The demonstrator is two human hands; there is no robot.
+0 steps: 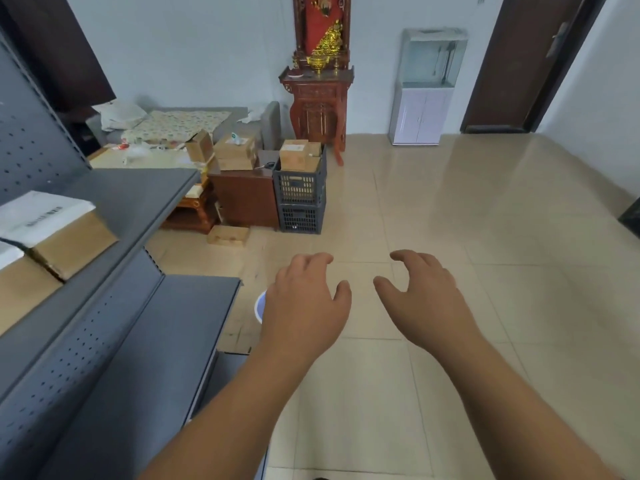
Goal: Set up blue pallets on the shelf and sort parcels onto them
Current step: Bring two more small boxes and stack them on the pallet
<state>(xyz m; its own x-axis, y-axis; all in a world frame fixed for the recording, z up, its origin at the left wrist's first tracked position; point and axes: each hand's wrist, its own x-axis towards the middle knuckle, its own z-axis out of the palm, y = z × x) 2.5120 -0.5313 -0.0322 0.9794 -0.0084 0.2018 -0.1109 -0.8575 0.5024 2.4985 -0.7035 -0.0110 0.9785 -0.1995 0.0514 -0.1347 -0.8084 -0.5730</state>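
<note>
Landmark: grey metal shelf [149, 341] with perforated back panels; two tiers are in view along the left side.
Left hand [304, 306]: palm down, fingers loosely curled and spread, holding nothing. It hangs over the floor tiles just off the front corner of the shelf's lower tier.
Right hand [426, 296]: palm down, fingers loosely curled, holding nothing. It is beside the left hand on the side away from the shelf, thumbs facing and apart.
Brown carton [74, 244]: on the shelf's upper tier, near its front edge, set askew.
White-wrapped parcel [41, 213]: lying on top of the brown carton; it has dark print, too blurred to read.
Second carton [20, 289]: on the same tier just beside the brown carton, cut off by the frame edge.
Round blue-and-white object [258, 306]: on the floor just off the lower tier's corner, mostly hidden behind the left hand; its kind cannot be told.
Dark crates [300, 199]: two stacked on the floor beyond the shelf's far end, with a cardboard box [298, 155] in the top one.
Brown cabinet [246, 199]: between the shelf's far end and the dark crates, with cartons on top.
Flat carton [228, 235]: on the floor in front of the brown cabinet.
Red altar cabinet [318, 105]: against the back wall, well beyond the shelf.
Fish tank [429, 57]: on a white stand at the back wall, farther from the shelf than the red altar cabinet.
</note>
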